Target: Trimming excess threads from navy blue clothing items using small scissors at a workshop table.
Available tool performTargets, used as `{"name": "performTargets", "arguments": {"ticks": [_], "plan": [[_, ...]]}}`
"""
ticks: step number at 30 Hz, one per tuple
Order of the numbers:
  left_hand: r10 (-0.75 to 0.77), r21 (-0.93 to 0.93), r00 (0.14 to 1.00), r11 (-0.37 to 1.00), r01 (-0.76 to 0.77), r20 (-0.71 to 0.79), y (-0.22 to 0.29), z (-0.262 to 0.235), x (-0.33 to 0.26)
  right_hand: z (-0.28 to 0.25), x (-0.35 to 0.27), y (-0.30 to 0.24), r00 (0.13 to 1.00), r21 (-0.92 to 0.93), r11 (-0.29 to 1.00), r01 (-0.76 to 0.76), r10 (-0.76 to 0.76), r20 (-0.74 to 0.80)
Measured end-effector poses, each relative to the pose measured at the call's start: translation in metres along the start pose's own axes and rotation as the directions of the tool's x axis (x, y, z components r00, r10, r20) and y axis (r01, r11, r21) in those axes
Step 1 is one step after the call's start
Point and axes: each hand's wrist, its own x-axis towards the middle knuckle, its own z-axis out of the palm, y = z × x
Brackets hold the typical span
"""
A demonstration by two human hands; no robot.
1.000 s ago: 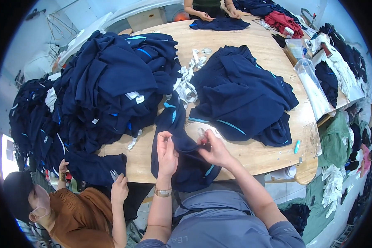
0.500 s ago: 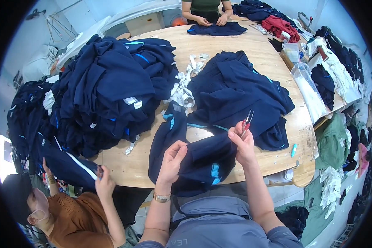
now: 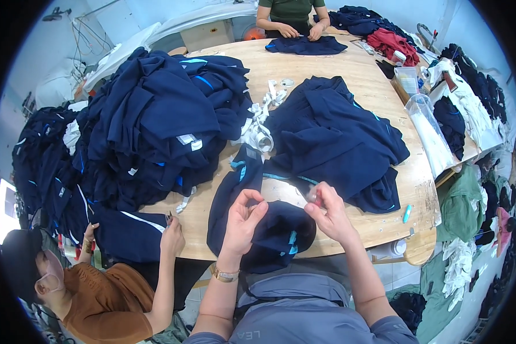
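Note:
A dark navy garment point(image 3: 281, 229) with light-blue trim hangs in folds over the table's near edge, in front of me. My left hand point(image 3: 245, 221) is at its left side with thumb and forefinger pinched together; whatever lies between them is too small to make out. To the right, my right hand point(image 3: 332, 217) is closed around small red-handled thread snips point(image 3: 314, 196), smeared by motion and partly hidden by the fingers. That hand is raised beside the garment's right edge, with a gap between my two hands.
Navy garment piles lie left point(image 3: 160, 109) and right point(image 3: 338, 137) on the wooden table point(image 3: 378, 229). White tape strips point(image 3: 257, 135) run between them. A light-blue capped tool point(image 3: 407, 214) lies at right. A brown-sleeved co-worker point(image 3: 106, 292) handles navy cloth at left; another point(image 3: 292, 17) works opposite.
The cloth edge stretched between my hands has dropped, and the garment sags lower. My right hand has shifted slightly left and down, with the snips turned. The left co-worker's cutting hand moved right.

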Motion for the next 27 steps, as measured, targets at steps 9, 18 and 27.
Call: {"name": "performTargets", "arguments": {"ticks": [9,18,27], "plan": [[-0.022,0.064,0.999,0.998,0.019,0.049,0.006,0.003,0.0,-0.009,0.007,-0.011,0.936,-0.112,0.961,0.252,-0.212,0.282],[-0.03,0.113,0.995,0.993,0.019,0.092,0.009,0.005,0.0,-0.013,0.013,-0.017,0.902,-0.165,0.932,0.323,-0.25,0.351],[-0.045,0.152,0.994,0.988,0.03,0.096,0.008,0.009,0.002,-0.017,0.014,-0.017,0.884,-0.198,0.912,0.359,-0.264,0.385]]}}
